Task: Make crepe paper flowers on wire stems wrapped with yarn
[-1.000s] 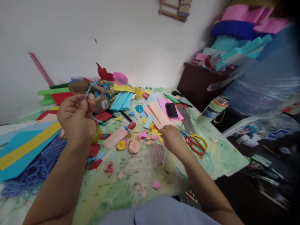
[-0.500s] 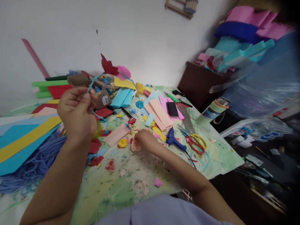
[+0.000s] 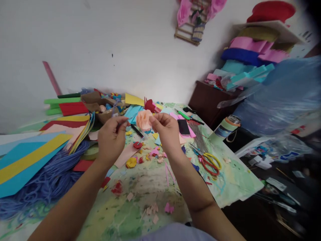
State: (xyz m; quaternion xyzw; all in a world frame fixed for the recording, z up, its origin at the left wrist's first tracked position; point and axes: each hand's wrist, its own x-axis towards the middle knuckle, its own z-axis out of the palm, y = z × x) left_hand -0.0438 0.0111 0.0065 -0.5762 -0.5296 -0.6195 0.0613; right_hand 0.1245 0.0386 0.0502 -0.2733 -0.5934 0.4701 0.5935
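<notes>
A peach paper flower [image 3: 143, 120] is pinched in my right hand [image 3: 166, 129], raised over the middle of the table. My left hand [image 3: 113, 135] is closed to its left, thumb and fingertip together; the bit of string between them is too small to make out well. Right behind the peach flower shows a dark red paper flower [image 3: 149, 105]. On the table below lie a yellow paper flower [image 3: 131, 162] and a small red one [image 3: 137, 145], beside a peach paper strip [image 3: 125, 155].
Scissors with red and yellow handles [image 3: 211, 164], a phone [image 3: 184, 127] and a bottle [image 3: 227, 126] are at the right. Blue yarn [image 3: 55, 170] and coloured sheets [image 3: 35, 150] lie at the left. Paper scraps are scattered between.
My right hand has lifted the peach flower off the table. My left hand has come down and right, and the red flower now shows behind the peach one. The view has tilted up.
</notes>
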